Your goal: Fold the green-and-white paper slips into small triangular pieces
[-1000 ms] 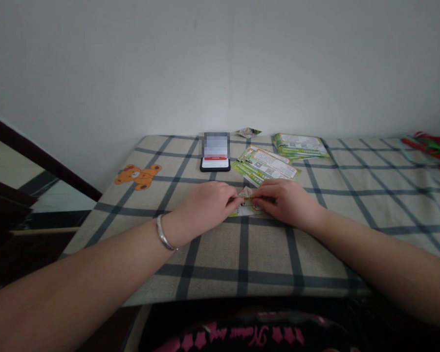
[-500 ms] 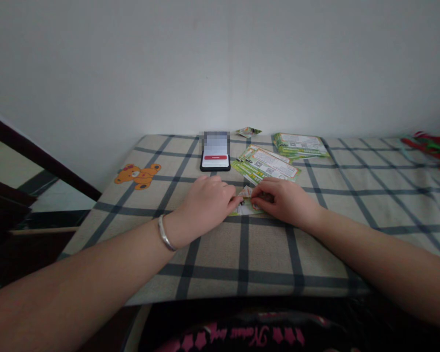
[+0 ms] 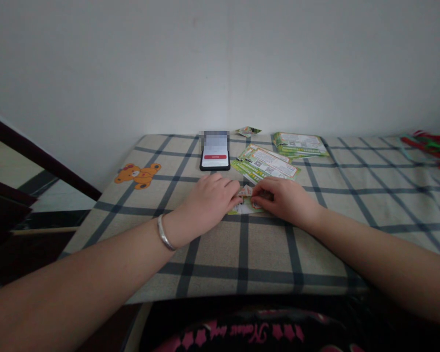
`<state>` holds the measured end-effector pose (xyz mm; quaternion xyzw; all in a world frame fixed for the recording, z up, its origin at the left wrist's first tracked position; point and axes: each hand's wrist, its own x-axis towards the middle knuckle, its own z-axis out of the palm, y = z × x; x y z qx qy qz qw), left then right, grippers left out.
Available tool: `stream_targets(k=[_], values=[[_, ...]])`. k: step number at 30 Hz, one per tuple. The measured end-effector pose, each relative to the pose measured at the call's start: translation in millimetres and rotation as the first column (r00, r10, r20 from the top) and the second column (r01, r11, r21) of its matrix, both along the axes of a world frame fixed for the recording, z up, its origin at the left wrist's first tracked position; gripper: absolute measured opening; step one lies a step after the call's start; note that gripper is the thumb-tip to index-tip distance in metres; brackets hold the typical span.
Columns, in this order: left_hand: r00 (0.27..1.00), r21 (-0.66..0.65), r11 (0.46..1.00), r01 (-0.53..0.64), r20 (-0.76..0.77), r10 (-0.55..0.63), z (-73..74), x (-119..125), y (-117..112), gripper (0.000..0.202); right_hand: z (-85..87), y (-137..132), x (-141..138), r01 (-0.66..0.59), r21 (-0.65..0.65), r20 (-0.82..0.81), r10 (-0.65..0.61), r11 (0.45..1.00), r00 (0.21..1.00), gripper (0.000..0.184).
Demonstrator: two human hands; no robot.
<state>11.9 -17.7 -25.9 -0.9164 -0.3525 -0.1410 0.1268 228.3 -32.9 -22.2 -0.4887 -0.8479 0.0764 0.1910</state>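
Pale wall (image 3: 220, 63) rises behind a checked tablecloth (image 3: 216, 254), where the left hand (image 3: 213, 201) and the right hand (image 3: 286, 201) pinch a small folded paper (image 3: 245, 209) from either side; it lies between them, its visible length running side to side, neither hand clearly nearer.

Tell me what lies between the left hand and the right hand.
In the head view, a partly folded printed paper lies between the left hand and the right hand; both touch it.
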Motion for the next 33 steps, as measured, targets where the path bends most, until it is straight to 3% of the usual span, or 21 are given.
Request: stream_targets(k=[4, 7, 10, 18, 26, 33], values=[[0.99, 0.006, 0.992, 0.128, 0.052, -0.129, -0.7, -1, 2, 0.016, -1.0, 1, 1, 0.01, -0.012, -0.012, -0.011, 1.0, 1.0, 0.006], [0.947, 0.019, 0.95, 0.311, 0.078, -0.311, 1.3, -2, 4, 0.016, -1.7, 2, 2, -0.005, 0.017, -0.013, 0.006, 1.0, 1.0, 0.009], [0.916, -0.007, 0.917, 0.398, 0.061, -0.397, 4.7, -3, 5, 0.017, -2.9, 4, 4, -0.062, 0.042, -0.049, 0.065, 0.997, 0.997, 0.01], [0.91, -0.051, 0.909, 0.413, 0.062, -0.41, 4.4, -7, 7, 0.024, -1.0, 7, 13, -0.269, 0.014, -0.093, 0.269, 0.963, 0.959, 0.012], [0.921, -0.051, 0.92, 0.389, 0.025, -0.388, 2.7, -10, 6, 0.027, 6.1, 8, 25, -0.255, -0.058, -0.1, 0.248, 0.965, 0.964, 0.011], [0.93, -0.058, 0.929, 0.367, 0.023, -0.366, 2.9, -8, 5, 0.025, 10.7, 8, 30, -0.32, 0.102, 0.014, 0.321, 0.942, 0.947, 0.011]])
